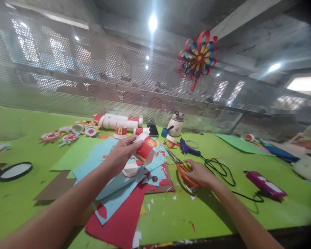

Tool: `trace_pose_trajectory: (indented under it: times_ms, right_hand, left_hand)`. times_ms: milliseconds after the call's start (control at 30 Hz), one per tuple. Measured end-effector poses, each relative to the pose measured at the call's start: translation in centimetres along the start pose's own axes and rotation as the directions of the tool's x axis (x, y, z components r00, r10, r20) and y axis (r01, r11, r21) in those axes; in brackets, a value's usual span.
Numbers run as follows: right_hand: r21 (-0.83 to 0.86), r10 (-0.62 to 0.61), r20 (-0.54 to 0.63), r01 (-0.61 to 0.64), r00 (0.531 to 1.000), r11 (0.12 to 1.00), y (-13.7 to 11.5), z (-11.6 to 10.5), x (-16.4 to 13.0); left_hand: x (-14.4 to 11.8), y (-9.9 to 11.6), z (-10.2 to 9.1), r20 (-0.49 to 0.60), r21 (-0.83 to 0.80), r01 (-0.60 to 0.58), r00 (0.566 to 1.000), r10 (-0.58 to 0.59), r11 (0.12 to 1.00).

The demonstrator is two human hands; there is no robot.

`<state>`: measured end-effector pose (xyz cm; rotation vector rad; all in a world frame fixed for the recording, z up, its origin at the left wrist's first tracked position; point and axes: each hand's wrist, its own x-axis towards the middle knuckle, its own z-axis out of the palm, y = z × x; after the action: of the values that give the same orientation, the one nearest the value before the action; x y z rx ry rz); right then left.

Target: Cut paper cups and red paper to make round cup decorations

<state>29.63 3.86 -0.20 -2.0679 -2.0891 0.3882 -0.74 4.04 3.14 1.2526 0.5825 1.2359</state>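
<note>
My left hand [124, 152] is closed on a red paper cup [145, 148] with yellow print, tilted above the paper pile. A cut, ragged edge shows on the cup's lower right side. My right hand [198, 172] has its fingers curled at the orange handles of the scissors [181, 166], whose blades point away to the upper left. Below the cup stands a white cup piece [130, 169]. Light blue paper sheets [114, 183] lie under it, with red paper [119, 221] nearest me and small scraps around.
A blue glue gun [189, 148] with a black cord lies beyond my right hand, near a purple power strip [266, 185]. Stacked paper cups [120, 121], a phone [152, 130] and a white bottle [175, 124] line the back. A black-rimmed disc [15, 171] and cup-flower crafts [69, 138] are left.
</note>
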Motion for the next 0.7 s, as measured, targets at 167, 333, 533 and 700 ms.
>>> trace_pose_trajectory:
  times_ms: [167, 333, 533, 700]
  right_hand:
    - [0.142, 0.017, -0.054, -0.009, 0.998, 0.990, 0.1, -0.4, -0.4]
    - [0.477, -0.261, -0.104, 0.279, 0.960, 0.834, 0.0, -2.2, -2.2]
    - [0.749, -0.517, 0.109, 0.272, 0.849, 0.605, -2.3, -3.0, -4.2]
    - [0.645, -0.494, 0.209, 0.260, 0.844, 0.718, -4.7, -2.4, -4.5]
  left_hand:
    - [0.2, 0.1, -0.6, -0.035, 0.029, -0.011, 0.999, 0.012, 1.000]
    - [0.4, 0.4, -1.2, -0.065, 0.063, -0.027, 0.997, 0.031, 0.998]
    - [0.7, 1.3, -1.9, -0.127, 0.092, -0.124, 0.983, 0.135, 0.988]
    - [0.7, 1.9, -2.3, -0.151, 0.118, -0.143, 0.975, 0.160, 0.983]
